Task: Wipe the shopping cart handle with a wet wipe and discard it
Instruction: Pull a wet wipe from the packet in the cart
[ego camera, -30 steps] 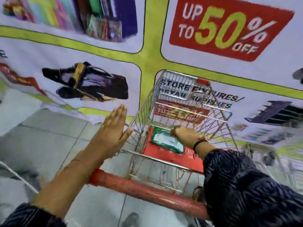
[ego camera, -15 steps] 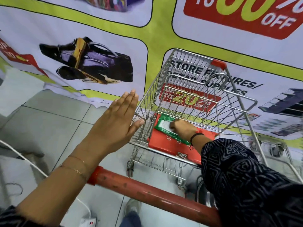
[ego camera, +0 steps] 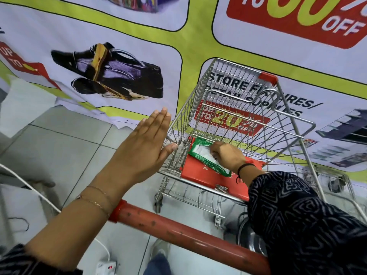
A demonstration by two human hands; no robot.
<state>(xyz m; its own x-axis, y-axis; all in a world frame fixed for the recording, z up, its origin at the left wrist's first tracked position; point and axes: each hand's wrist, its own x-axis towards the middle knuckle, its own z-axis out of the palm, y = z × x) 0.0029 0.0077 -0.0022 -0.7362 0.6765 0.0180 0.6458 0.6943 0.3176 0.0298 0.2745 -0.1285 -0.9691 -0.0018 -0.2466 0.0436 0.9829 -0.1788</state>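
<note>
A metal shopping cart (ego camera: 234,65) stands against a printed banner, its red handle (ego camera: 178,233) running across the bottom of the view. A green wet wipe pack (ego camera: 200,153) lies on the red seat flap (ego camera: 200,175) inside the basket, white showing at its top opening. My right hand (ego camera: 226,155) reaches over the handle into the basket, its fingers pinched on the pack at that opening. Whether a wipe is between them is hidden. My left hand (ego camera: 143,149) hovers flat and open beside the cart's left rim, thumb near the wire, holding nothing.
The sale banner (ego camera: 119,76) closes off the space right behind the cart. A white cable and power strip (ego camera: 106,267) lie on the tiled floor at the lower left. A round metal container (ego camera: 246,237) sits on the floor under my right sleeve. My shoe (ego camera: 158,247) shows below the handle.
My right hand has shifted onto the pack's top, where white now shows. My left hand stays flat beside the cart. The view has tilted slightly down.
</note>
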